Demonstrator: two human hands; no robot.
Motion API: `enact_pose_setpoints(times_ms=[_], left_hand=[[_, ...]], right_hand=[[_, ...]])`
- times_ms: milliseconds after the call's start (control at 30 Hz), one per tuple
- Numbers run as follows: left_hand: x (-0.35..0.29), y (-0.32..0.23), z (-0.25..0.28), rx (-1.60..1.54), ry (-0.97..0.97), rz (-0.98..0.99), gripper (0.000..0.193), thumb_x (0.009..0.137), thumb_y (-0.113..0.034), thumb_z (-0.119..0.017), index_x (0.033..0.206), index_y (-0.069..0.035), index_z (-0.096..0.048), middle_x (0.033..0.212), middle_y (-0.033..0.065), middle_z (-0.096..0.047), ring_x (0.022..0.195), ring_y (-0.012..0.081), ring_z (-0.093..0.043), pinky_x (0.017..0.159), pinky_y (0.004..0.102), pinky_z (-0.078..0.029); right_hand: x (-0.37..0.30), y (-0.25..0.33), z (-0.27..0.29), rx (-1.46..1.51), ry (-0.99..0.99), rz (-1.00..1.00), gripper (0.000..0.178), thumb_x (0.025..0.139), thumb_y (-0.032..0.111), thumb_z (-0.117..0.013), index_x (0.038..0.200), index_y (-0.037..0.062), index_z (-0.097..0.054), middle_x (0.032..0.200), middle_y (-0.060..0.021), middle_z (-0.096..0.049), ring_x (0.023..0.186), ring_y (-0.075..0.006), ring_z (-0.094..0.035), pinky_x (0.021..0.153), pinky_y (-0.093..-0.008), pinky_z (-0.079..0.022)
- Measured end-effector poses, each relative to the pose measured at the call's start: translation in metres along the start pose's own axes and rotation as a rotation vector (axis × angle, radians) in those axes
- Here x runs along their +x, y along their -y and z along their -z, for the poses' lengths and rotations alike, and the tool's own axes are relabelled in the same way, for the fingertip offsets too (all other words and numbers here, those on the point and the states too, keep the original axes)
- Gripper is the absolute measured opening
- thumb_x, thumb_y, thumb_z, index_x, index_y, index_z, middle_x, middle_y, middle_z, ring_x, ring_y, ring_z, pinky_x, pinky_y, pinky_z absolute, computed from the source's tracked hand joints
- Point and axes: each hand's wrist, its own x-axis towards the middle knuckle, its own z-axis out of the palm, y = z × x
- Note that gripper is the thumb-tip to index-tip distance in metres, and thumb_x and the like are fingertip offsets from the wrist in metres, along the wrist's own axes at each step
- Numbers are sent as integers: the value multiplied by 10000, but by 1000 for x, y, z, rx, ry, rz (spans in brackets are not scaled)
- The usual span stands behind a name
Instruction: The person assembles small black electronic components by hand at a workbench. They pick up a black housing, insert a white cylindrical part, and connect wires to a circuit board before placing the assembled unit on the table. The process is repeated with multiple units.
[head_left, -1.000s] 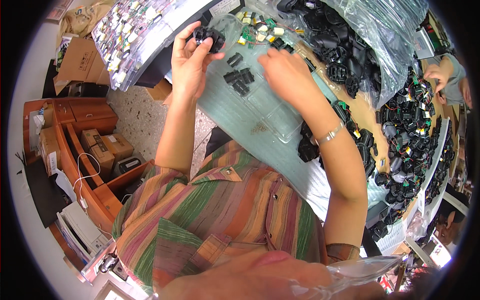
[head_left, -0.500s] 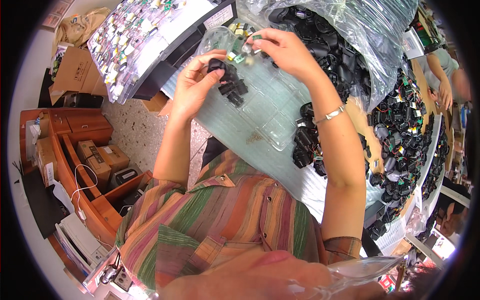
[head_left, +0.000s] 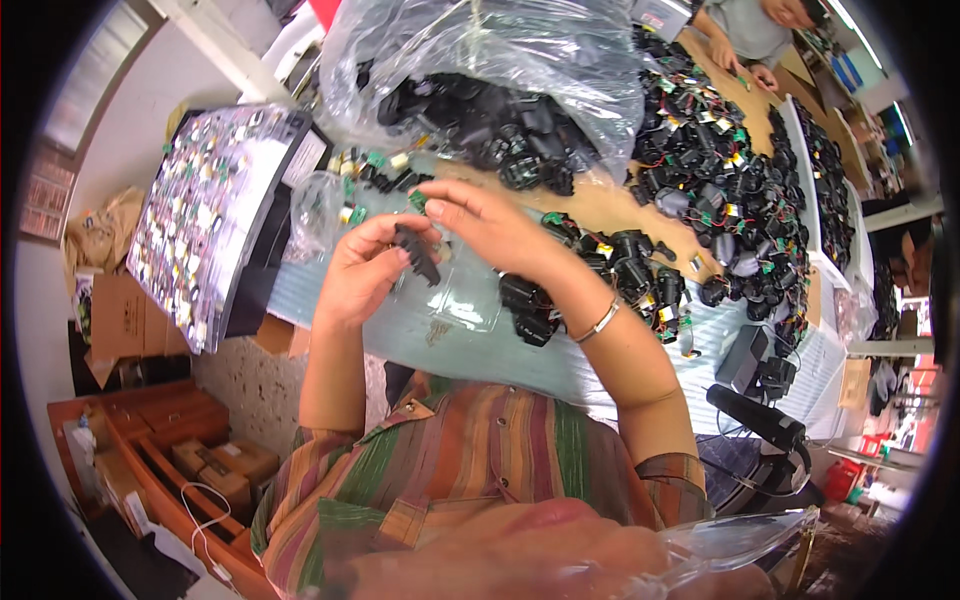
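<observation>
Gripping a black piece (head_left: 420,258) in the left hand (head_left: 358,272), green board (head_left: 417,202) pinched in the right hand (head_left: 490,228); not joined, so probably mid-job, loads of black parts (head_left: 527,165) piled beyond.

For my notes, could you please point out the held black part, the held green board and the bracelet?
Held black part (head_left: 419,258): head view, middle of its body.
Held green board (head_left: 417,202): head view, its exposed face.
Bracelet (head_left: 600,321): head view, its outer band.
</observation>
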Motion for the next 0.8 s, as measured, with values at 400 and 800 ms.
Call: enact_pose_setpoints(times_ms=[400, 800], left_hand=[[16, 10, -17, -360, 50, -221, 510, 931, -131, -671, 1384, 15, -490, 1364, 189, -546, 1089, 278, -639, 892, 416, -557], [12, 20, -23, -389, 47, -206, 487, 919, -137, -685, 1351, 20, -524, 1338, 189, -559, 1059, 288, -641, 879, 415, -555]], right_hand=[[-49, -8, -10, 246, -185, -32, 337, 990, 195, -636, 1270, 14, -590, 1130, -53, -633, 937, -136, -638, 786, -283, -526], [-46, 0, -10, -210, -452, 322, 242, 929, 158, -710, 1143, 45, -703, 1059, -50, -660, 865, -119, -618, 802, -260, -499]])
